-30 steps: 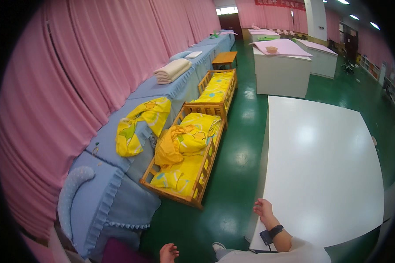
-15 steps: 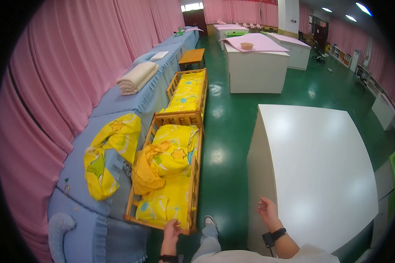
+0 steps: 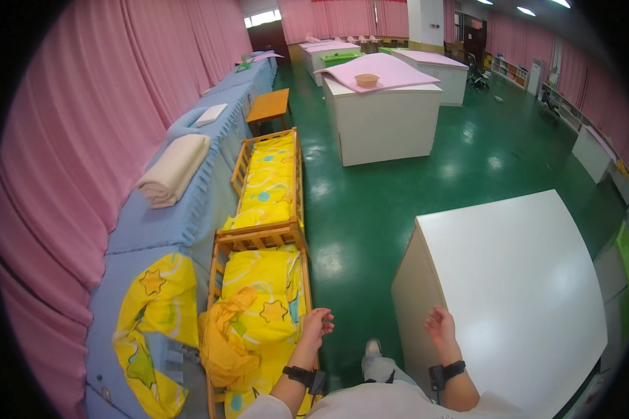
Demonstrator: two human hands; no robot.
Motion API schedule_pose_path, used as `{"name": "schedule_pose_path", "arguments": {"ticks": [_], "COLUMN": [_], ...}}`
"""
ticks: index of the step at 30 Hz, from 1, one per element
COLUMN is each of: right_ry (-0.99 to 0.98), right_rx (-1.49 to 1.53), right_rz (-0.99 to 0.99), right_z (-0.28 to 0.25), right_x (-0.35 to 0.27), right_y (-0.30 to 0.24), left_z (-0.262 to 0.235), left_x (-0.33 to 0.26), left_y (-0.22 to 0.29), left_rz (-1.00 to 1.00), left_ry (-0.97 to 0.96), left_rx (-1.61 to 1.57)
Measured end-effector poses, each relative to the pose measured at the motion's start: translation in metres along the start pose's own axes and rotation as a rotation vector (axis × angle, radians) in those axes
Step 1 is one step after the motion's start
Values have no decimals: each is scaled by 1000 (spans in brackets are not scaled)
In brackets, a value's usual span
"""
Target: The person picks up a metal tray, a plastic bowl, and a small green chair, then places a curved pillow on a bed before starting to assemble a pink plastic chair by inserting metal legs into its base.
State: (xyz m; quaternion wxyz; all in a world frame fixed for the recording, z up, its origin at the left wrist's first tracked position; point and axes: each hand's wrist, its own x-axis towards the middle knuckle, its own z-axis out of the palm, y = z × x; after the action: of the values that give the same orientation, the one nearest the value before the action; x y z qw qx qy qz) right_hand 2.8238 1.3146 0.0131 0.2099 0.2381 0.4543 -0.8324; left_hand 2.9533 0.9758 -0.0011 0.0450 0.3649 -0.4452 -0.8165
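My left hand (image 3: 317,325) hangs in the air beside the right rail of the nearer wooden cot (image 3: 213,328), with loosely bent fingers and nothing in them. Yellow bedding (image 3: 264,269) with a star pattern fills that cot, and a crumpled orange-yellow cloth (image 3: 228,342) lies on top at its left side. My right hand (image 3: 440,325) is raised near the left edge of a white cabinet (image 3: 514,279), empty, its fingers slightly curled and apart. Each wrist wears a black band. A yellow star-patterned cover (image 3: 162,283) lies loosely on the blue-covered surface to the left.
A second cot (image 3: 300,174) with yellow bedding stands end to end beyond the first, then a small wooden table (image 3: 269,106). A rolled cream blanket (image 3: 177,170) rests on the blue cover (image 3: 150,234). Green floor (image 3: 356,244) runs between the cots and the white cabinets.
I have stepped forward, and the view has shifted to the right. My left hand has moved up from the near end of the cot to alongside its right rail. Both hands stay empty.
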Motion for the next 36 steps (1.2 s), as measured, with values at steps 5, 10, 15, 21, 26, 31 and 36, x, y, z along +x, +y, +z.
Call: {"name": "schedule_pose_path", "arguments": {"ticks": [5,10,15,21,26,31,36], "right_ry": [-76,-172,-202,-159,-17,11,-61], "right_rx": [60,53,-54,-119,-264,-234,-275], "right_rz": [44,145,103,135,127,99,-10], "right_z": [65,165,290,395,474,574,643], "right_x": [114,223,327,467,583,661,734], "right_y": [-13,-55,-91,-94,-96,-139,-188], "left_z": [25,41,35,41,57,100,143], "left_x": [99,168,253,409,573,685,791], "left_y": [50,116,165,222,303,400,474], "left_rz": [-15,38,89,40,40,-27,-27], "left_ry": [53,130,209,189,119,3,-46], "left_rx": [0,-105,-237,-321,-348,-188,-111]}}
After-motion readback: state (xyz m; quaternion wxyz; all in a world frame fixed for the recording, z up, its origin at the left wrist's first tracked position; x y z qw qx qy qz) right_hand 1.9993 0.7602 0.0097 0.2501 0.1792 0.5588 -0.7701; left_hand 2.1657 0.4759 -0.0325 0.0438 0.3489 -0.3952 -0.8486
